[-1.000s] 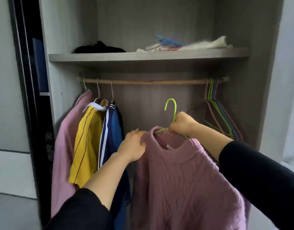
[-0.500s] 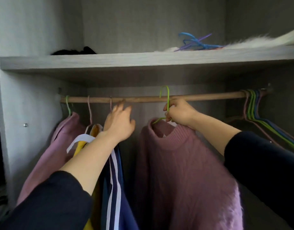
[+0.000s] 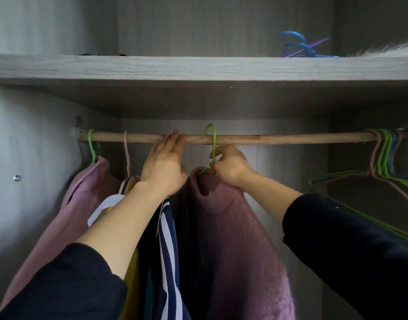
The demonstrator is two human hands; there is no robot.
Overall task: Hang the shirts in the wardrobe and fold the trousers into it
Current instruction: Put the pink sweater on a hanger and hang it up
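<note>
Up at the rod [image 3: 279, 139], the right hand [image 3: 230, 168] pinches the neck of a green hanger [image 3: 214, 151], fingers curled tight round the wire just above the collar of the mauve sweater [image 3: 233, 239]. The hanger's hook seems to sit over the rod near its middle, though the far side is hidden. The sweater hangs below it, just beside a navy striped shirt [image 3: 168, 250].

The left hand [image 3: 163, 168] holds nothing; its straight fingers [image 3: 175, 142] lie on the rod just left of the hook. Under that arm hang the navy shirt and a yellow shirt [image 3: 134, 303], and a pink top [image 3: 83, 204] hangs at the rod's left end. Spare hangers [image 3: 385, 155] bunch at the rod's right end. Toward the right edge of the shelf [image 3: 198, 66] above lie blue hangers [image 3: 295, 46] and something white and fluffy [image 3: 387, 50].
</note>
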